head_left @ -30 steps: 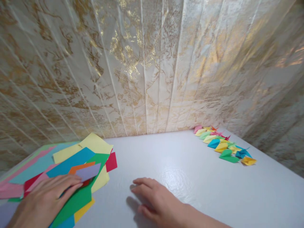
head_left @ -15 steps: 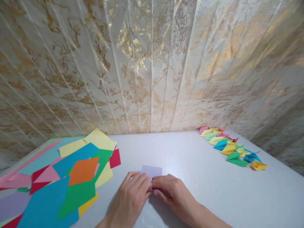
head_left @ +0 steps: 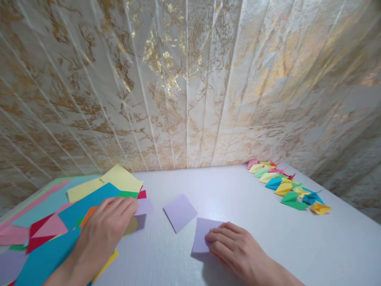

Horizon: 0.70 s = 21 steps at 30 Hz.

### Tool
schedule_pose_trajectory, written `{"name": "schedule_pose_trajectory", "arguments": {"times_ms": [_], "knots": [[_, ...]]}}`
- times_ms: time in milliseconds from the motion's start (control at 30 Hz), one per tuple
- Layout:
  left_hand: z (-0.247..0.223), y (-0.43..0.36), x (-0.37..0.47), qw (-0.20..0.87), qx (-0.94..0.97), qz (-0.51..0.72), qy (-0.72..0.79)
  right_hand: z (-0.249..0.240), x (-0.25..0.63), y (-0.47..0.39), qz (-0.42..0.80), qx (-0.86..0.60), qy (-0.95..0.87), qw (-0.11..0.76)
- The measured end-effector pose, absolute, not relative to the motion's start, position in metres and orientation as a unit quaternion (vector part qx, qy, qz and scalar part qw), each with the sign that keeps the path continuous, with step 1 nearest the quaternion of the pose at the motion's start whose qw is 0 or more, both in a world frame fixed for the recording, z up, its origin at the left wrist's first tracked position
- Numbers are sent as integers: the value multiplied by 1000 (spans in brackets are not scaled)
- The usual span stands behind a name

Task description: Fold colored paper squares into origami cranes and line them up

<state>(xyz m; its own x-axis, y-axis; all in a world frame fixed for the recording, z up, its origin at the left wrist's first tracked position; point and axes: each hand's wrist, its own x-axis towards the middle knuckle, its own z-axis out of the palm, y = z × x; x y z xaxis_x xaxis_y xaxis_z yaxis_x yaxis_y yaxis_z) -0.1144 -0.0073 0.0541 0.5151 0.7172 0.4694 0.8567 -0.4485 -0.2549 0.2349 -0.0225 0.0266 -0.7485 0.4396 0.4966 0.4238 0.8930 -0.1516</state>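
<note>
Over the coloured paper sheets at the left, my left hand (head_left: 108,222) has its fingers closed on a small lavender paper (head_left: 145,207). A lavender square (head_left: 180,212) lies alone on the white table (head_left: 157,254), turned with a corner toward me. Right of it, my right hand (head_left: 235,246) pinches the right part of another lavender square (head_left: 202,234), whose near edge is slightly raised. The fingertips and thumb of my right hand are partly hidden.
Blue (head_left: 44,254), pink, red and yellow sheets overlap on the left side. Rows of small folded paper figures (head_left: 293,200) stand at the back right. A gold-patterned curtain (head_left: 190,99) hangs behind the table.
My hands have moved apart. The left went left with a lavender piece, the right slightly right with another. Separate lavender squares now show where a partly covered lavender paper was.
</note>
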Motion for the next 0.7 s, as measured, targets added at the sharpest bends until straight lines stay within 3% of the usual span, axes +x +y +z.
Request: {"name": "schedule_pose_trajectory", "arguments": {"times_ms": [233,533,700], "knots": [[21,-13,-171,196,-806,-110,-548,9,230,-38,43,-279,-923,260],[26,12,-33,37,-895,-104,-433,12,227,-34,174,-258,-920,238],[15,18,-33,42,-869,-66,-488,14,231,-30,191,-260,-918,230]]}}
